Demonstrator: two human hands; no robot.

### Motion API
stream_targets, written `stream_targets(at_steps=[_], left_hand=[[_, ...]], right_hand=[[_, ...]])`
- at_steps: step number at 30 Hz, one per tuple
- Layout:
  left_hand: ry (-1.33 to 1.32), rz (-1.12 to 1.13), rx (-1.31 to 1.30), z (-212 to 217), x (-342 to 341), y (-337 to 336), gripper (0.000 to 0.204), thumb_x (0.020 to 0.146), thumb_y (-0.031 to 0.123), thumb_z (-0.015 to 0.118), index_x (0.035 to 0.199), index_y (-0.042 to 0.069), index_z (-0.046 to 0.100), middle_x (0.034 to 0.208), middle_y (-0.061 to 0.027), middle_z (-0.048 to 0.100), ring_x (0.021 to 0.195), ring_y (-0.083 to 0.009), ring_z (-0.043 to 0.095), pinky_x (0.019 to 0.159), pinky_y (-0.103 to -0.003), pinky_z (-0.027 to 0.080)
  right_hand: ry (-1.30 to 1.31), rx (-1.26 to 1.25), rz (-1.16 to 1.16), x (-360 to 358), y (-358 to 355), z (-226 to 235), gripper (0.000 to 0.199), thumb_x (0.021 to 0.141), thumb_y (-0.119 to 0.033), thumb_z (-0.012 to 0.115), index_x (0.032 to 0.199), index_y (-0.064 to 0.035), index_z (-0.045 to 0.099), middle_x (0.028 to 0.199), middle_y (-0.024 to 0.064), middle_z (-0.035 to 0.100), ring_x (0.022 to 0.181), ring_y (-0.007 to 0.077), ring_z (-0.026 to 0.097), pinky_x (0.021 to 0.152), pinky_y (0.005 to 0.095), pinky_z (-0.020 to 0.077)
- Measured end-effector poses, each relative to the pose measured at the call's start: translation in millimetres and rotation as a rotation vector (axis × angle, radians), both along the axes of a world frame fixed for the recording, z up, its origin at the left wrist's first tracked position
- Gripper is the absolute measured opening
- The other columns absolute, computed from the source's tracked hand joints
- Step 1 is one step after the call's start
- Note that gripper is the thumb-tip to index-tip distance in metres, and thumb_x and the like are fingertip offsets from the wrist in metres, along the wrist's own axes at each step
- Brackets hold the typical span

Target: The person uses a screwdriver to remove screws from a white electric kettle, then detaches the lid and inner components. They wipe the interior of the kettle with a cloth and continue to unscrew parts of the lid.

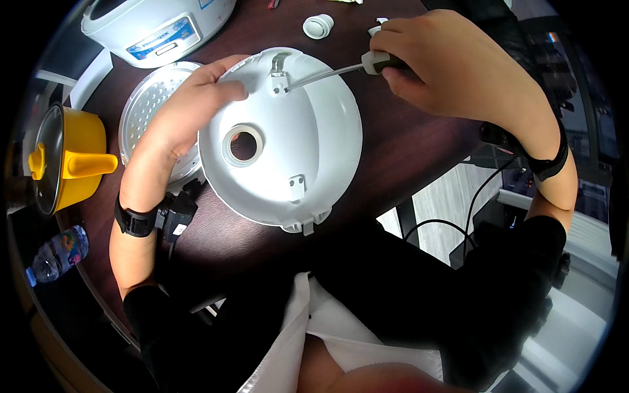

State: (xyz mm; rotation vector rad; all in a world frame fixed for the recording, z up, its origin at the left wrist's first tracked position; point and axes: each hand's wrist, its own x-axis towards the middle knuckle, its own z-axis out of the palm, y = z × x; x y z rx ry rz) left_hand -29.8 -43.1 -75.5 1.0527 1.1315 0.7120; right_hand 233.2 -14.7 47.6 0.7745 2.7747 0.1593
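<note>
A round white plastic appliance lid lies with its hollow inside up, a round hole left of its middle. My left hand grips its upper left rim, thumb over the edge and the other fingers hidden. In my right hand is a screwdriver, its shaft slanting down to the left. The tip meets a small white bracket near the lid's far edge; whether it sits in a screw cannot be told. A second bracket is fixed near the lid's close edge.
A perforated steamer tray lies partly under my left arm. Behind it stands a white rice cooker body. At left are a yellow pot with a glass lid and a plastic bottle. A white cap rests on the dark table.
</note>
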Motion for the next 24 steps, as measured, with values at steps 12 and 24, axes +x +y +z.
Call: stream_targets(at_steps=[12, 24], left_hand=[[-0.293, -0.025, 0.075, 17.9, 1.0, -0.5, 0.063, 0.075, 0.007, 0.05, 0.137, -0.001, 0.042, 0.111, -0.0141, 0.059, 0.092, -0.0174, 0.063, 0.081, -0.026, 0.054], [-0.194, 0.022, 0.267, 43.8, -12.1, 1.2, 0.078, 0.06, 0.004, 0.045, 0.138, 0.003, 0.047, 0.119, -0.0139, 0.058, 0.102, -0.0181, 0.058, 0.089, -0.025, 0.049]], right_hand=[[0.302, -0.158, -0.082, 45.1, -1.0, -20.5, 0.028, 0.083, -0.013, 0.066, 0.107, 0.0001, 0.062, 0.091, 0.0145, 0.061, 0.084, 0.0313, 0.059, 0.076, 0.0363, 0.0483], [0.541, -0.318, -0.242, 30.5, -6.3, -19.8, 0.022, 0.092, -0.019, 0.06, 0.096, 0.0024, 0.064, 0.08, 0.0172, 0.062, 0.071, 0.032, 0.059, 0.065, 0.0374, 0.0462]])
